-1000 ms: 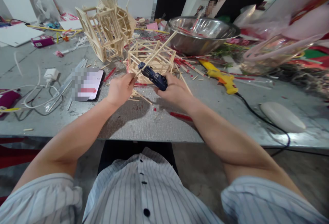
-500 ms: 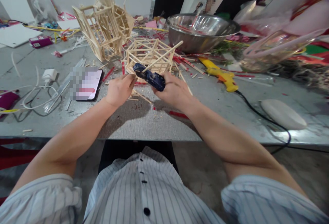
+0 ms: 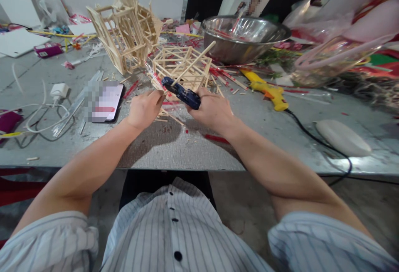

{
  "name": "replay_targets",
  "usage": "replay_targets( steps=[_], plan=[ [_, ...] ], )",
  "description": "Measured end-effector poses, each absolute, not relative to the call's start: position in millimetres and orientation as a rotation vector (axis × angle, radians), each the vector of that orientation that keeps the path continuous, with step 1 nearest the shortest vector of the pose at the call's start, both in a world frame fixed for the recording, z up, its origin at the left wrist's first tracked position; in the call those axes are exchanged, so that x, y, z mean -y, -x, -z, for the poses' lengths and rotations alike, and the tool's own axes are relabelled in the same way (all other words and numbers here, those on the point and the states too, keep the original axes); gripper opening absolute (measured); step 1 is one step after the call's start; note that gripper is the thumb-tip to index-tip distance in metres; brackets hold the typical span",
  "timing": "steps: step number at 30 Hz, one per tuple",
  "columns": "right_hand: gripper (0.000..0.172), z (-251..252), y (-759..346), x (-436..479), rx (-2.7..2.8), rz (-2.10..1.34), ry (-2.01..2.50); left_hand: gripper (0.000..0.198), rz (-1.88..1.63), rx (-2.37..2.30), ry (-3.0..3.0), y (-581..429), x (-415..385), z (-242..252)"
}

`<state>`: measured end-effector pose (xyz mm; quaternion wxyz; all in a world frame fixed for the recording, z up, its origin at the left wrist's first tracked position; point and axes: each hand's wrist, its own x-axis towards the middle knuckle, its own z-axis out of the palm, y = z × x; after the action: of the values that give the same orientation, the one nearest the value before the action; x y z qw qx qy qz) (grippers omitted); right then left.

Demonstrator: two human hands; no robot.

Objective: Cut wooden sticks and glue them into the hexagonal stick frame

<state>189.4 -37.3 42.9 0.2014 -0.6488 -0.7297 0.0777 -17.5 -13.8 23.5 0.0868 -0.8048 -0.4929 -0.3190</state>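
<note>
My left hand [image 3: 144, 108] pinches a long thin wooden stick [image 3: 193, 62] that slants up to the right. My right hand [image 3: 212, 110] grips a dark blue glue gun [image 3: 182, 92], its nozzle at the lower end of the stick by my left fingertips. Just behind both hands sits a small open frame of wooden sticks [image 3: 181, 67]. A taller stick structure [image 3: 124, 30] stands further back on the left. Loose sticks and red glue sticks lie under and around my hands.
A phone [image 3: 104, 101] lies left of my left hand, with a white charger and cables [image 3: 57, 93] beyond it. A steel bowl [image 3: 243, 37] stands at the back. A yellow glue gun [image 3: 268, 91] with a black cord lies to the right, near a white oval object [image 3: 341, 138].
Both hands stayed nearly in place. The stick's upper end swung slightly, and the glue gun's nozzle remains at the stick's lower end.
</note>
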Motion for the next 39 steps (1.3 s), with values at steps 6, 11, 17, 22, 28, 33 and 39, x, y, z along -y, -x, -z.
replay_targets(
  steps=[6,11,17,22,28,33,39],
  plan=[
    [0.021,-52.1,-194.4,31.0,2.169,-0.492,1.831,0.028,1.016,1.68,2.597,11.6,17.9,-36.5],
    [0.029,-58.5,-199.4,30.1,2.166,-0.94,1.818,0.022,1.044,1.835,2.797,11.6,20.2,-45.8],
    [0.028,-61.9,-200.6,31.6,2.113,-1.007,1.812,0.023,1.063,1.887,2.789,9.5,21.8,-46.7],
    [0.023,-64.8,-200.5,33.2,2.093,-1.031,1.814,0.023,0.955,1.89,2.735,8.5,21.1,-46.0],
    [0.016,-64.8,-202.7,31.0,2.196,-0.91,1.848,0.023,0.842,1.906,2.645,5.8,21.5,-45.5],
    [0.023,-64.9,-203.0,29.6,2.325,-0.68,1.877,0.025,0.781,1.924,2.614,3.2,24.7,-46.2],
    [0.027,-65.6,-200.9,32.7,2.382,-0.6,1.914,0.024,0.724,1.905,2.585,3.0,25.7,-45.5]
  ],
)
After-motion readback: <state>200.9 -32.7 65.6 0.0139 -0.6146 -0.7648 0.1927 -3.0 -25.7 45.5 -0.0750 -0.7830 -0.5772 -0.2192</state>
